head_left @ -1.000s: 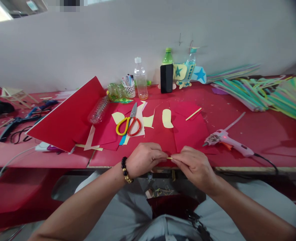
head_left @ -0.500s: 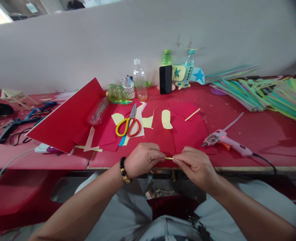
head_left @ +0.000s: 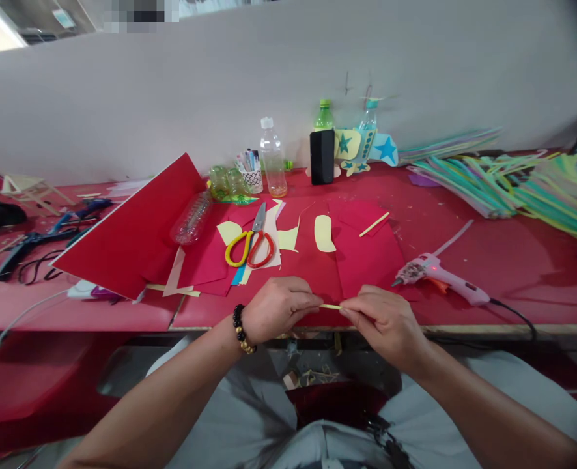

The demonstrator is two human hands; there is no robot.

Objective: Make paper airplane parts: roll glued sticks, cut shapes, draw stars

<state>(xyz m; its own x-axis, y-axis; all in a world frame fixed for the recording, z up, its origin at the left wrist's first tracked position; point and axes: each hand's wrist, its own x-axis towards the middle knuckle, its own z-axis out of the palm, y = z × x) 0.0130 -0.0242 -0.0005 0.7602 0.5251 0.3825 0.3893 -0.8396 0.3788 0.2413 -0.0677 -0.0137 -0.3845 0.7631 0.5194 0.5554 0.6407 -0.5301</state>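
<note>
Between my two hands runs a thin pale-yellow stick (head_left: 331,306), held level near the table's front edge; I cannot tell whether it is rolled paper or wood. My left hand (head_left: 281,307) pinches its left end, and my right hand (head_left: 379,319) pinches the right end. Only a short middle stretch of it shows. A similar yellow stick (head_left: 374,224) lies on red paper beyond my right hand. Past my left hand are scissors (head_left: 252,244) with yellow and red handles, on paper scraps. A rounded yellow paper cut-out (head_left: 324,233) lies farther back between the hands.
A pink glue gun (head_left: 445,273) with its red light on lies at right, its cord over the front edge. Behind stand a clear bottle (head_left: 272,159), a pen cup (head_left: 252,179) and a black phone (head_left: 322,156). A red board (head_left: 137,228) leans at left. Coloured strips (head_left: 493,182) lie back right.
My right hand has shifted slightly right, so a little more of the yellow stick shows between my fingers. The view has tilted slightly; the things on the table stay put.
</note>
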